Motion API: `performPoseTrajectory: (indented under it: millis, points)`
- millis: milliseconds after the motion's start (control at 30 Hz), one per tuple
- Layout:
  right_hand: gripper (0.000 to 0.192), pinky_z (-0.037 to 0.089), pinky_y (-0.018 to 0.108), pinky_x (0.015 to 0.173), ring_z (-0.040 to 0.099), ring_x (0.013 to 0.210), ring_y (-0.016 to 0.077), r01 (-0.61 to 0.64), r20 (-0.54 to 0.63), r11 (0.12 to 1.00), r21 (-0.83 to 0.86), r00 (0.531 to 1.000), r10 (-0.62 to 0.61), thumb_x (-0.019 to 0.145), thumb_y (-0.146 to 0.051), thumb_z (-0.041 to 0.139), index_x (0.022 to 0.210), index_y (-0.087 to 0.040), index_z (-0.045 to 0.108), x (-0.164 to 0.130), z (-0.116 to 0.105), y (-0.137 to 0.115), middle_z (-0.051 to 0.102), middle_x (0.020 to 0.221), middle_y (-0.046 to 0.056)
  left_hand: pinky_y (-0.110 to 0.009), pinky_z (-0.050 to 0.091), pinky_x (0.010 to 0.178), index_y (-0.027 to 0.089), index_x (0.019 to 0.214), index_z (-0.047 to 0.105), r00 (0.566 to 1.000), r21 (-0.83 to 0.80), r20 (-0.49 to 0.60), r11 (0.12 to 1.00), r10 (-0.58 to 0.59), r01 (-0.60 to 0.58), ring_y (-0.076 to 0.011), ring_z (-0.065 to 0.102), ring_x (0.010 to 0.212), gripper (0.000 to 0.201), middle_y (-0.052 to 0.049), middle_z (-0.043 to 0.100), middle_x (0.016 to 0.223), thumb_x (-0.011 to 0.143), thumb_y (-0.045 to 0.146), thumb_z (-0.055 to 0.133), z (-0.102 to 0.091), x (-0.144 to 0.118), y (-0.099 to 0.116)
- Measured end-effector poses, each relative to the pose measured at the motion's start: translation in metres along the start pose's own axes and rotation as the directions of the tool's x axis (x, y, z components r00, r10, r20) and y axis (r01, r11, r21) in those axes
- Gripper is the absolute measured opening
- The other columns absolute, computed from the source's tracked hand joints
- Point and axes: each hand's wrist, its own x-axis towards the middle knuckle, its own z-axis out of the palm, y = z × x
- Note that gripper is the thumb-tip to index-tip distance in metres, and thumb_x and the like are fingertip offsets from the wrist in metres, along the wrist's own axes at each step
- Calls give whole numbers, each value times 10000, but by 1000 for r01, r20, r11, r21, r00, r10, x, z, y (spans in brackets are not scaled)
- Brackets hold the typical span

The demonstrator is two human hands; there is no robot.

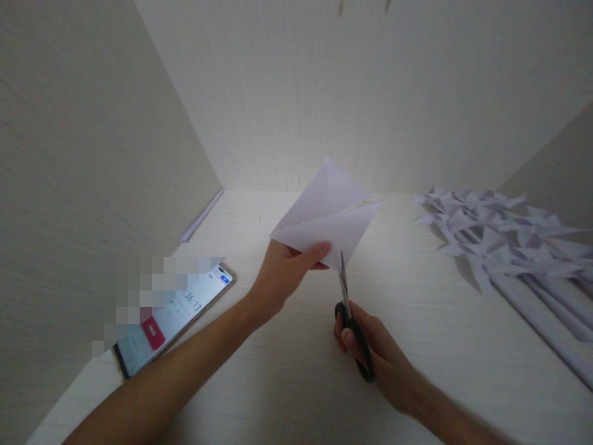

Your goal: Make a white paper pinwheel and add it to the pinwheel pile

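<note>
now left hand pinches folded paper while right hand grips scissors (blades at its edge).

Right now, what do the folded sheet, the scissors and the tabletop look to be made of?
The folded sheet looks like thin matte white paper, going by its sharp creases. The scissors seem to have bare metal blades, which catch the light, and dark loops, probably plastic. The tabletop shows pale wood grain, perhaps laminate.
</note>
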Motion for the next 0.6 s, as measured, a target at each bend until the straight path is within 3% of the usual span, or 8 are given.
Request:
performPoseTrajectory:
  millis: [600]
  points:
    - [333, 277, 221, 470, 338, 511, 87, -22, 0, 999, -26, 1000, 22, 811, -466, 356, 634, -184, 362, 0, -1, 2, 376, 556, -36, -275, 533, 596, 156, 996, 580, 1000, 3, -7, 1000, -12, 12, -164, 608, 699, 434, -41, 656, 798, 580, 248, 661, 0, 0, 2]
